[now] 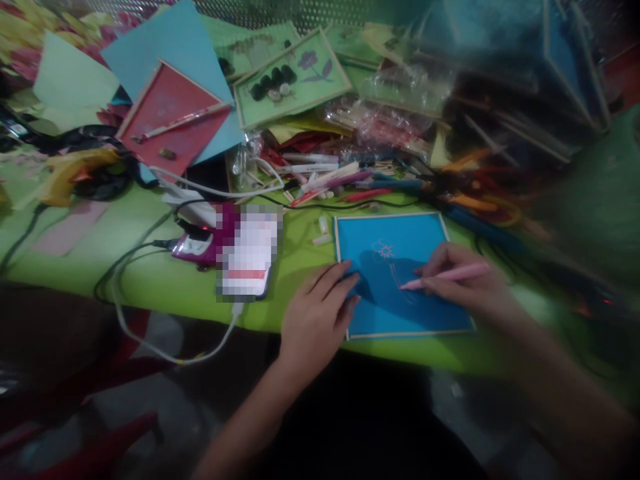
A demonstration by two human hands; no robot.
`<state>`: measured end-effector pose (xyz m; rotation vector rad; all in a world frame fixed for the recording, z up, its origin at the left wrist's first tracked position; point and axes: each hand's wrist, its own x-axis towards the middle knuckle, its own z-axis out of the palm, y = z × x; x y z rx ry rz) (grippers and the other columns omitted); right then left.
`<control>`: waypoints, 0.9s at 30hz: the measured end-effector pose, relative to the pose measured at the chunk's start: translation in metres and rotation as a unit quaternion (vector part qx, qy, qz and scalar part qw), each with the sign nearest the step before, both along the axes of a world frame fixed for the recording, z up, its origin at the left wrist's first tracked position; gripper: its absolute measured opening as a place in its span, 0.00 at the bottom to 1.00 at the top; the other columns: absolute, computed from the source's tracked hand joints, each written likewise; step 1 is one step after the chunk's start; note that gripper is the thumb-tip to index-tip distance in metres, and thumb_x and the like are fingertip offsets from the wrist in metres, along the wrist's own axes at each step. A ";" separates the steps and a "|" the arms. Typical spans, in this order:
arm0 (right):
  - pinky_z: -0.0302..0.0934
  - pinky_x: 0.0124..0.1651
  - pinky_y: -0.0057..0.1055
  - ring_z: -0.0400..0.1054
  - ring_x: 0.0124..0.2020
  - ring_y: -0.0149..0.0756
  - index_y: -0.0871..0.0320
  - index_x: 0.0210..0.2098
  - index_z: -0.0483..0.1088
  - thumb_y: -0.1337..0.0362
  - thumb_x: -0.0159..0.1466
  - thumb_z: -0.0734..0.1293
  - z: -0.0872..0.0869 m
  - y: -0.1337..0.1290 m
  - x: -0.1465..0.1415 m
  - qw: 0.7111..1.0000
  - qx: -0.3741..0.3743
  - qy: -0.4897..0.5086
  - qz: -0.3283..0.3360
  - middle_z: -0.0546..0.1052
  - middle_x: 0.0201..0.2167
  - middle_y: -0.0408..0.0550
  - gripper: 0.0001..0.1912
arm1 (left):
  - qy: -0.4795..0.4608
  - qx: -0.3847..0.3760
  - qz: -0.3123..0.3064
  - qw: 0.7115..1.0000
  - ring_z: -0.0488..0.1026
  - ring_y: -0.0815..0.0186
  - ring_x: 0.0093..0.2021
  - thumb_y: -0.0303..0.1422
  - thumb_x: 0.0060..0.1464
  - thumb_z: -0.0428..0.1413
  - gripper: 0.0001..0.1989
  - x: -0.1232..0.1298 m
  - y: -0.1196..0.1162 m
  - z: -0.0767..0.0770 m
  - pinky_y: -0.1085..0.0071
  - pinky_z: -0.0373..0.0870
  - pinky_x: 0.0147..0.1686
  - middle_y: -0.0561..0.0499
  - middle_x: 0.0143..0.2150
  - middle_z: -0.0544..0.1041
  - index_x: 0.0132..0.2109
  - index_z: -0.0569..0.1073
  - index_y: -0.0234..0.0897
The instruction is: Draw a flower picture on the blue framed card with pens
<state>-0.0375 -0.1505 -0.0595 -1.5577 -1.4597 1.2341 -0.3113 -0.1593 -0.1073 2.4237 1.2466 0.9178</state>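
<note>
A blue card (400,317) with thin pale wooden strips along its edges lies near the front of the green table. On it is a small flower drawing (385,251) in light lines, with a stem running down. My right hand (463,283) is closed around a pink pen (457,272), whose tip touches the card by the lower stem. My left hand (320,310) rests flat over the card's left edge, fingers stretched out, holding nothing. Two small whitish pieces (323,231) sit just beyond the card's upper left corner.
Left of the card lies a phone (250,250) on a white cable, beside a purple power strip (200,243). A yellow glue gun (75,173) is at far left. Pens and sticks (330,177), a framed green card (295,80) and a red card (175,120) crowd the back.
</note>
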 end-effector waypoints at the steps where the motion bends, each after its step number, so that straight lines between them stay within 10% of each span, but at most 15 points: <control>1: 0.72 0.34 0.33 0.77 0.31 0.39 0.52 0.28 0.74 0.50 0.56 0.80 -0.001 0.000 0.001 1.000 0.002 0.002 -0.001 0.78 0.26 0.43 0.16 | 0.000 0.000 0.001 1.000 0.76 0.54 0.60 0.30 0.69 0.58 0.12 0.000 0.000 0.000 0.51 0.78 0.60 0.46 0.63 0.80 0.57 0.78 0.37; 27: 0.66 0.29 0.31 0.72 0.27 0.36 0.51 0.28 0.74 0.49 0.58 0.78 -0.005 -0.001 -0.001 0.999 0.012 -0.052 0.003 0.78 0.25 0.43 0.16 | -0.006 -0.004 0.005 1.000 0.77 0.54 0.61 0.31 0.70 0.57 0.13 0.001 -0.001 -0.002 0.50 0.78 0.60 0.45 0.63 0.80 0.58 0.78 0.38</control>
